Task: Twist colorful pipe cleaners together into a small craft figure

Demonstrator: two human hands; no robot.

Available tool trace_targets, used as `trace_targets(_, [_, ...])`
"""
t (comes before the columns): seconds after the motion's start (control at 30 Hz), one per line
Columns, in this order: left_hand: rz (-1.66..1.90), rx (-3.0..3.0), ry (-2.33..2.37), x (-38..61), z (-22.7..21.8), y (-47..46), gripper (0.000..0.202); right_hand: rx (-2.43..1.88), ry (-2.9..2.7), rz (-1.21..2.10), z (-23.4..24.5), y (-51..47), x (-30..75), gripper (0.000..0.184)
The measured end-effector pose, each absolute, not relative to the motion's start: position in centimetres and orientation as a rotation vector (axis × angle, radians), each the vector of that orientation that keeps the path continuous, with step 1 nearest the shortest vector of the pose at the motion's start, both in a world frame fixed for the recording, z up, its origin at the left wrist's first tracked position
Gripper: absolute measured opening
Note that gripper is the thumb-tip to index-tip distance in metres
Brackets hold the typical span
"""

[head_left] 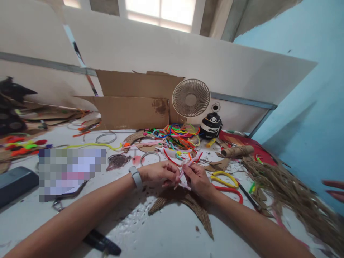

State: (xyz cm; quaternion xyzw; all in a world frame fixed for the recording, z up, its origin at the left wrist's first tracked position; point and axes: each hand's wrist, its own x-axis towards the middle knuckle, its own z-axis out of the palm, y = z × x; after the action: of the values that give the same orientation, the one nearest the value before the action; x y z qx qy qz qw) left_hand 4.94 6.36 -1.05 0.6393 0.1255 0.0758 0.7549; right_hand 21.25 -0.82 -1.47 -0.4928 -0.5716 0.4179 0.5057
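Note:
Both my hands meet over the middle of the white table (161, 229). My left hand (158, 172), with a grey watch on its wrist, pinches a pale pink pipe cleaner (185, 168). My right hand (197, 178) grips the same pink pipe cleaner from the other side, fingers closed round it. Under the hands lies a curved strip of corrugated cardboard (185, 206). Just behind them sits a tangled heap of coloured pipe cleaners (177, 136).
A small fan (191, 98) and a black-and-white helmet-shaped object (211, 125) stand at the back before cardboard sheets (134, 104). Scissors with yellow and red handles (228, 184) lie right of my hands. Shredded cardboard (290, 193) covers the right side. Another person's fingertips (334, 190) show at the right edge.

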Motion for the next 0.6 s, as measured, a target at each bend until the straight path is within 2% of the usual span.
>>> trace_targets(0.13, [0.076, 1.473, 0.263, 4.6, -0.8, 6.7, 0.017, -1.147, -1.273, 0.983, -0.3, -0.3, 21.8, 0.036])
trace_targets(0.23, [0.025, 1.48, 0.278, 4.6, -0.9, 6.7, 0.018, -1.097, -1.152, 0.87, 0.7, 1.0, 23.1, 0.027])
trace_targets(0.37, [0.182, 1.338, 0.24, 4.7, -1.3, 6.6, 0.022, -0.982, -0.823, 0.862, 0.8, 2.4, 24.3, 0.02])
trace_targets(0.47, [0.335, 1.24, 0.205, 4.7, -1.4, 7.0, 0.022, -0.97, -0.838, 1.129, 0.3, 1.8, 23.7, 0.016])
trace_targets(0.53, [0.337, 1.221, 0.206, 4.7, -1.5, 7.2, 0.022, -0.944, -0.949, 1.411, 0.1, 0.9, 22.9, 0.025])
trace_targets(0.6, [0.308, 1.234, 0.228, 4.8, -1.7, 7.2, 0.022, -0.93, -1.013, 1.526, 0.0, 0.1, 22.1, 0.025])
